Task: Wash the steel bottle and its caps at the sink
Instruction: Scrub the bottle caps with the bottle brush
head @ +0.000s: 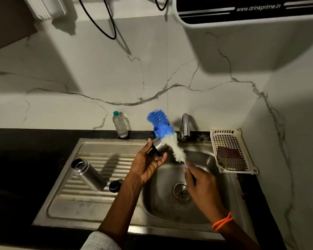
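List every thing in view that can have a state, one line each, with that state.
steel bottle: uncapped, lying on the drainboard
black cap: off, beside the bottle
steel cap: held in the left hand
bottle brush: handle gripped by the right hand, bristles against the steel cap
tap: no water visible
plastic bottle: capped, upright

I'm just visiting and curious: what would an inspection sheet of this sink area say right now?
Surface: steel sink with ribbed drainboard, set in a dark counter.
Job's things: steel bottle uncapped on the drainboard; black cap beside it; steel cap; bottle brush.
Clutter: plastic water bottle; white basket holding a cloth.
Hands: left hand holds the steel cap; right hand grips the brush handle.
Cables: black cables on the wall.
Surroundings: tap, no water seen running; water purifier.
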